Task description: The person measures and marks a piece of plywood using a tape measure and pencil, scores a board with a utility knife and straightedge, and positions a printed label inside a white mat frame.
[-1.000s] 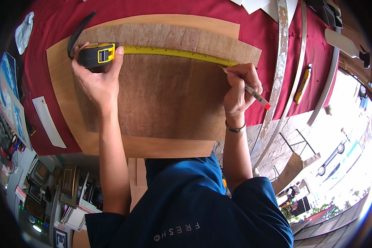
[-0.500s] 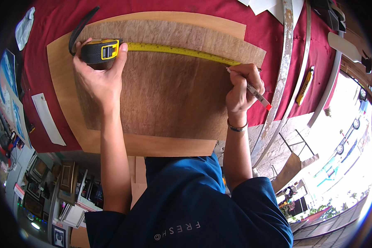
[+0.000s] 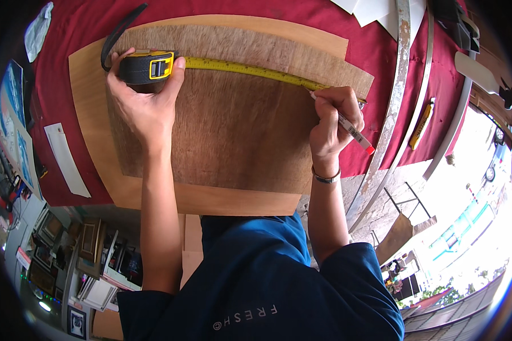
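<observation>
My left hand (image 3: 145, 105) grips a black and yellow tape measure (image 3: 145, 68), thumb on its right side, with a black wrist strap (image 3: 119, 35) looping up behind it. The yellow blade (image 3: 239, 67) runs rightward across a dark brown plywood sheet (image 3: 227, 131). Near the blade's right part, my right hand (image 3: 335, 119) is closed round a white pencil (image 3: 354, 132) with a red end. Its tip points up-left, close to the blade's lower edge. The metal end of the blade shows just right of my fingers. Under the dark sheet lies a larger, lighter board (image 3: 91, 131).
A red cloth (image 3: 352, 159) covers the table. To the right lie a worn metal straightedge (image 3: 389, 113), a second thin strip (image 3: 418, 96) and a yellow utility knife (image 3: 422, 124). A white strip (image 3: 67, 162) rests at the left. White sheets (image 3: 375, 14) lie at the far right.
The tape measure and my left hand have shifted slightly right over the sheet. The blade's metal end now sticks out farther beyond my right hand, which stays nearly in place with the pencil.
</observation>
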Action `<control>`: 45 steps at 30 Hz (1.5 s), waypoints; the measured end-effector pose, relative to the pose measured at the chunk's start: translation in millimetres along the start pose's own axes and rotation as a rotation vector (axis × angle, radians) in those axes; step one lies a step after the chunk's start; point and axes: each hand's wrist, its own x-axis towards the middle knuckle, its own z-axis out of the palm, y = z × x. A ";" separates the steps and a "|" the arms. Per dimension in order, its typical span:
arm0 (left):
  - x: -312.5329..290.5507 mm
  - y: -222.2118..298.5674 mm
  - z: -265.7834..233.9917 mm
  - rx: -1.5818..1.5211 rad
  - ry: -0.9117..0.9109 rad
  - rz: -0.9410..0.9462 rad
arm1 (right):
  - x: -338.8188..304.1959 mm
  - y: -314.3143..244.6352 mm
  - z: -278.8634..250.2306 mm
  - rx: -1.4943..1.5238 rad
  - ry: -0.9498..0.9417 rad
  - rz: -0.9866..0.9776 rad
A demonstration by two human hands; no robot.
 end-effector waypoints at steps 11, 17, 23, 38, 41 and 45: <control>0.2 -1.7 -1.9 -0.022 -0.016 -0.054 | 0.6 0.7 3.1 -0.061 -0.027 -0.032; 0.1 -2.8 -2.2 -0.003 -0.018 -0.033 | 0.6 0.4 5.2 -0.065 -0.027 -0.019; 0.7 -3.5 -1.4 0.016 0.000 0.004 | 2.5 7.8 2.0 0.015 0.069 -0.106; -94.9 3.1 -76.3 0.066 -0.043 -0.138 | -127.7 0.7 -49.9 -0.103 0.059 -0.027; -97.9 -3.6 -76.2 0.005 -0.026 -0.135 | -128.8 5.8 -46.4 -0.088 0.028 0.016; -98.4 -12.4 -73.1 0.010 -0.014 -0.015 | -122.0 3.7 -40.3 -0.038 -0.002 -0.096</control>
